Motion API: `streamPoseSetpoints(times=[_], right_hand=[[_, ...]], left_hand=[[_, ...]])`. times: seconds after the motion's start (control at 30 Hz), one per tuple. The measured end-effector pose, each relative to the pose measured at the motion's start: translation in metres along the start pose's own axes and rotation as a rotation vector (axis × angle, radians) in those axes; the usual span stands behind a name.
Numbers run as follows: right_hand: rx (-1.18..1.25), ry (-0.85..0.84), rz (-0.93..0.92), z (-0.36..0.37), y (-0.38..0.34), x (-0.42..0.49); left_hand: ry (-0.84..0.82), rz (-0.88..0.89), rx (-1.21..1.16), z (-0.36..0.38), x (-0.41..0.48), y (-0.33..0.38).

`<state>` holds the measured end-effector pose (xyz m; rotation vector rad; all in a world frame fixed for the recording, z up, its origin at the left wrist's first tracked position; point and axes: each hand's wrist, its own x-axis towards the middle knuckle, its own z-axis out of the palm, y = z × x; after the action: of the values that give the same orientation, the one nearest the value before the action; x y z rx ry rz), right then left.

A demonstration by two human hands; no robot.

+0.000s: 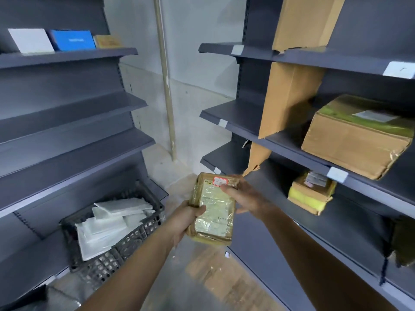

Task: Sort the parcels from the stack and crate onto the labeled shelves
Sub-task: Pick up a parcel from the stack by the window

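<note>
Both my hands hold a small taped brown parcel [213,209] with a white label and a red-edged sticker, in the aisle between two grey shelf units. My left hand [186,218] grips its lower left edge, thumb on top. My right hand [242,196] holds the upper right corner, thumb near the red sticker. A black plastic crate [139,234] with several white mailer bags sits on the lowest left shelf. More cardboard parcels [215,279] lie stacked on the floor below my arms, blurred.
The right shelves [292,144] carry white label tags, a large brown box [357,142], a small yellow-taped parcel [311,194] and tall cardboard dividers [289,97]. On the top left shelf stand a white, a blue [71,40] and a brown box. A pipe runs down the back wall.
</note>
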<state>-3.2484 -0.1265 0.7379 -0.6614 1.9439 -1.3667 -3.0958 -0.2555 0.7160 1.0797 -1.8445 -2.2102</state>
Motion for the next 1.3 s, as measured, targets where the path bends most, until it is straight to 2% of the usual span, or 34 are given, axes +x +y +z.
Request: streamPoseSetpoints(times=[0.07,0.3,0.47,0.63,0.73,0.87,1.1,1.3], right_hand=[[-0.055,-0.014,0.058,-0.001,0.001,0.020],[0.016,0.047,0.113,0.009,-0.003,0.105],[0.092,0.135,0.162,0.018,0.004,0.191],[0.197,0.226,0.209,0.026,0.015,0.260],[0.171,0.266,0.210,0.033,0.016,0.287],[0.082,0.311,0.365,0.032,0.019,0.310],[0.020,0.578,0.400,0.018,0.059,0.374],[0.033,0.653,0.425,0.011,0.093,0.403]], left_hand=[[-0.006,-0.019,0.006,-0.005,0.024,0.003],[-0.041,-0.021,0.023,-0.035,0.118,0.024],[-0.118,0.051,0.158,-0.067,0.201,0.054],[-0.218,0.006,0.262,-0.091,0.280,0.080],[-0.233,0.012,0.339,-0.100,0.322,0.091],[-0.236,0.060,0.462,-0.099,0.370,0.099],[-0.214,-0.029,0.410,-0.072,0.453,0.092],[-0.256,0.001,0.481,-0.057,0.512,0.079]])
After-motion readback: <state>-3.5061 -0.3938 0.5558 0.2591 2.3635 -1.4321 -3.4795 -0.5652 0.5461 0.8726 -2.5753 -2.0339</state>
